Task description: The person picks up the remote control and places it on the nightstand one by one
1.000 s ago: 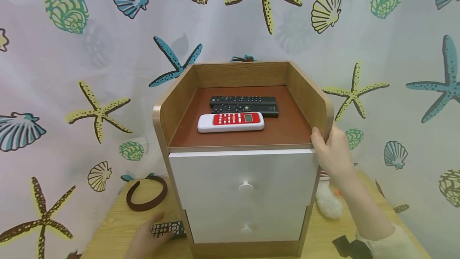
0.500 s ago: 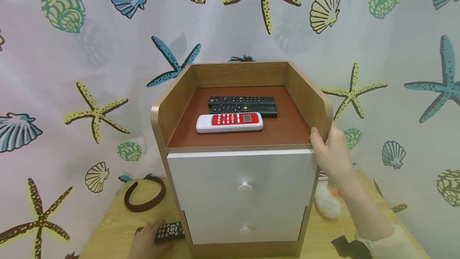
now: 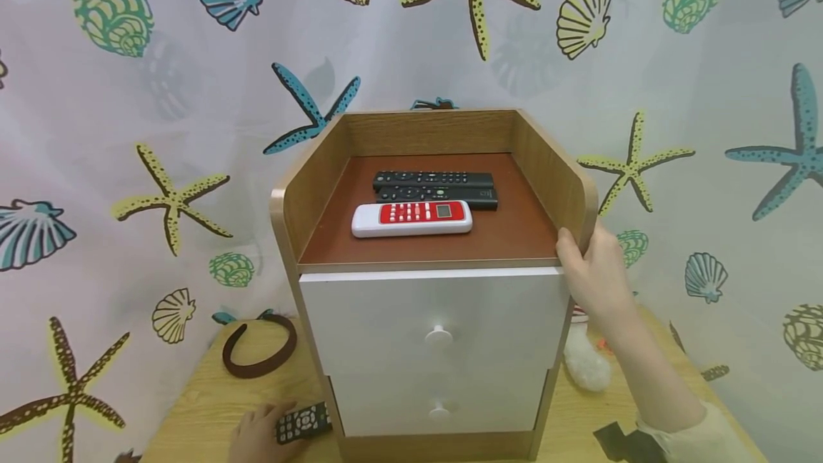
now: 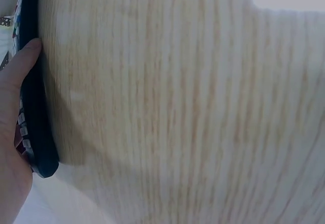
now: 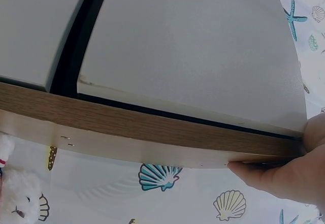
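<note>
In the head view a small wooden cabinet (image 3: 501,406) with two white drawers (image 3: 379,320) stands on the table. My right hand (image 3: 598,274) grips its right side panel near the top front corner, with the thumb on the inner side. In the right wrist view the fingers (image 5: 269,178) press on the panel's outer face. Low on the left, my left hand (image 3: 260,436) holds a black remote control (image 3: 304,423) beside the cabinet's base. The left wrist view shows this remote (image 4: 35,102) on edge, fingers along its side; part of it is hidden.
On the cabinet's brown top lie a white-and-red remote (image 3: 411,219) and two black remotes (image 3: 437,197). A brown headband (image 3: 260,369) lies on the table (image 3: 199,406) at left. A white plush toy (image 3: 586,359) is behind the cabinet at right. A patterned curtain hangs behind.
My left hand has shifted its hold on the black remote, which now lies more slanted, its right end higher. The right hand keeps its grip on the cabinet.
</note>
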